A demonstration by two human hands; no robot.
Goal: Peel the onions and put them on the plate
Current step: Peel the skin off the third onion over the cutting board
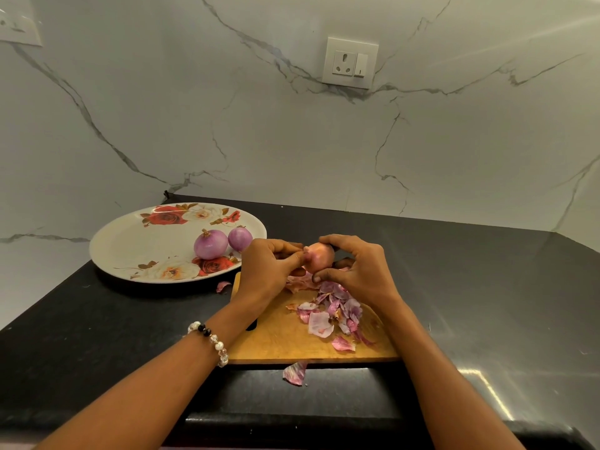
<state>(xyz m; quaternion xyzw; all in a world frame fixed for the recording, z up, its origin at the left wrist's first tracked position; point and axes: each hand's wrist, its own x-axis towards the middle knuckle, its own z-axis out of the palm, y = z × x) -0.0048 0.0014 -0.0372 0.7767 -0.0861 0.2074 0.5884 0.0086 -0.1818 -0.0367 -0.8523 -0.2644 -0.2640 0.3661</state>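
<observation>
An onion (320,257) still in its pinkish-brown skin is held above the far end of a wooden cutting board (285,336). My right hand (354,271) grips it from the right, fingers curled over its top and underside. My left hand (271,271) pinches the skin at the onion's left end. Two peeled purple onions, a larger one (210,244) and a smaller one (239,238), lie on a white plate with red roses (130,241) to the left of the board.
Loose onion peels (331,315) are heaped on the board, one scrap (294,373) lies past its near edge and one (223,286) beside the plate. Everything stands on a black counter (470,287) against a marble wall with a socket (350,62).
</observation>
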